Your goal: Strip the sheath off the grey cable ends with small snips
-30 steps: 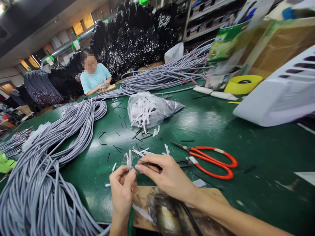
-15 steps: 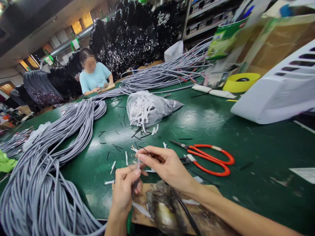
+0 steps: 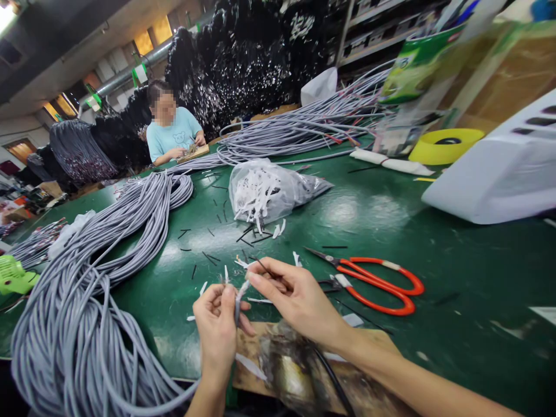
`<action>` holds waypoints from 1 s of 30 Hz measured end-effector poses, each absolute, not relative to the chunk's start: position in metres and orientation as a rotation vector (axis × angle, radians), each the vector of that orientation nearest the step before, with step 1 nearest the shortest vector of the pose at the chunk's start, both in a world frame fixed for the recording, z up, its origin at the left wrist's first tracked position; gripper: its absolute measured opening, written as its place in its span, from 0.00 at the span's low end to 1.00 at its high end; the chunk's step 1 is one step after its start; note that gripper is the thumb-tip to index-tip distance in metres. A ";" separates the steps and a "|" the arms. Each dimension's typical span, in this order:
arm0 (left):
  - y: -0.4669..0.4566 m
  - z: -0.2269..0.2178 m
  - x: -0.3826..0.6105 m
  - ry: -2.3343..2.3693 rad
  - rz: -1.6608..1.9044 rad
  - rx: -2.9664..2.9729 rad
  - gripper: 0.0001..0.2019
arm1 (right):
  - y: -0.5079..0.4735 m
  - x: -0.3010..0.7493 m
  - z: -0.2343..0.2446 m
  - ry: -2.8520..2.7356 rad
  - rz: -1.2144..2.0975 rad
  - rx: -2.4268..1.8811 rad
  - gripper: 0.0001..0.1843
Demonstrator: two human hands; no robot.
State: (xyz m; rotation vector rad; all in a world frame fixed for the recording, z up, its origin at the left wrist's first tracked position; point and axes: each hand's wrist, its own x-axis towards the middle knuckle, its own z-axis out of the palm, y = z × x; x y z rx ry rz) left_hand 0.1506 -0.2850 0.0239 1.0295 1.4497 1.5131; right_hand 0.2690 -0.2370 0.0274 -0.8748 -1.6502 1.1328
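Grey cable end (image 3: 238,296) pinched between both hands (image 3: 260,307).

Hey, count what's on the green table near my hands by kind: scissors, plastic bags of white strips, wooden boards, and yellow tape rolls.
Scissors: 1, orange handles
Plastic bag of white strips: 1
Wooden board under the hands: 1
Yellow tape roll: 1
Total: 4
The left hand pinches a grey cable end; the right hand touches its tip.
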 end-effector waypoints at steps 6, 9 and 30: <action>-0.283 0.025 0.149 1.392 1.353 0.983 0.22 | -0.236 0.271 0.029 -1.659 0.923 -0.992 0.14; -0.284 0.027 0.146 1.478 1.354 0.948 0.18 | -0.237 0.274 0.030 -1.668 0.713 -0.998 0.13; -0.290 0.016 0.142 1.774 1.481 1.524 0.04 | -0.252 0.268 0.022 -2.042 0.492 -0.807 0.20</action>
